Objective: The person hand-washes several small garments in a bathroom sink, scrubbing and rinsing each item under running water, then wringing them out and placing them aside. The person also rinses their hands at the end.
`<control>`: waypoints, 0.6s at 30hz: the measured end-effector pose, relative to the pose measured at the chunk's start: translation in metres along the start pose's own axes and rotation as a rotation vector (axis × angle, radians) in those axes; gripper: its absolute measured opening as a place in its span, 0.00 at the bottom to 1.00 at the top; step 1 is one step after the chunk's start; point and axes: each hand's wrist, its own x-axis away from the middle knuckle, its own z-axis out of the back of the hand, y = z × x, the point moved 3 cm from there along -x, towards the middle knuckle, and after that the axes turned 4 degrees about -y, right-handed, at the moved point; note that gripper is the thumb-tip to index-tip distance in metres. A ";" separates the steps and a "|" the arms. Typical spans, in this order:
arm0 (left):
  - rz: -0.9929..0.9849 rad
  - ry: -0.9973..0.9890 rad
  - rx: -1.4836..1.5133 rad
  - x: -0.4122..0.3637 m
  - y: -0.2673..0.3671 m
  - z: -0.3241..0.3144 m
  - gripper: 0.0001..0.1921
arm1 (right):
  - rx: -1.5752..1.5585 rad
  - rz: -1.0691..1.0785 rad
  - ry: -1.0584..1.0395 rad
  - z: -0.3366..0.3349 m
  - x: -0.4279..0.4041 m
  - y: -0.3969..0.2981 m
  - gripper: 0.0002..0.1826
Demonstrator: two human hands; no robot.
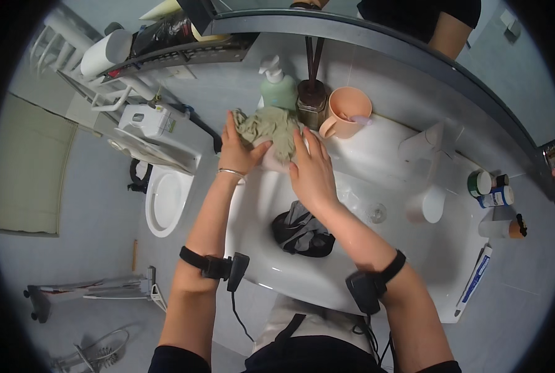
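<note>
A crumpled pale green cloth (272, 128) lies heaped at the back left corner of the white washbasin (254, 261). A pinkish surface (277, 161) shows just below the cloth; what it is cannot be told. My left hand (240, 151) is at the cloth's left side, fingers and thumb spread against it. At its right edge is my right hand (312, 170), palm down, fingers extended and touching or nearly touching the fabric. Neither hand visibly grips it. Nearer to me, a bunched dark grey and black cloth (305, 231) rests in the basin.
Behind the cloth stand a green pump bottle (278, 91), a reed diffuser (311, 105) and an orange mug (349, 114). The faucet (428, 154) rises at the basin's right rear. Small jars (480, 183) and a toothpaste box (475, 275) line the right rim. Left is a toilet (165, 203).
</note>
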 end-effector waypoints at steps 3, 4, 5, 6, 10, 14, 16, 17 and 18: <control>-0.045 0.128 -0.115 0.007 0.001 0.003 0.61 | -0.086 -0.171 -0.304 -0.011 0.058 0.022 0.32; -0.048 0.115 -0.121 0.005 0.004 0.005 0.60 | -0.044 -0.180 -0.334 -0.017 0.073 0.027 0.31; -0.111 0.135 -0.136 0.004 0.011 0.009 0.59 | -0.039 -0.238 -0.362 -0.024 0.088 0.031 0.30; -0.066 0.090 -0.187 0.003 0.015 0.010 0.56 | -0.008 -0.298 -0.404 -0.029 0.100 0.039 0.30; -0.309 0.130 -0.260 0.018 0.054 0.006 0.44 | -0.481 -0.553 -0.476 -0.023 0.129 0.068 0.29; -0.243 -0.372 0.242 0.096 0.092 -0.047 0.31 | -0.737 -0.684 -0.413 0.038 0.144 0.083 0.25; -0.201 -0.521 0.280 0.136 0.105 -0.088 0.27 | -0.808 -0.617 -0.276 0.071 0.146 0.092 0.26; -0.164 -0.579 0.224 0.146 0.105 -0.110 0.25 | -0.842 -0.521 -0.187 0.087 0.147 0.099 0.26; 0.033 -0.782 0.402 0.156 0.100 -0.134 0.26 | -0.748 -0.558 -0.306 0.097 0.152 0.112 0.29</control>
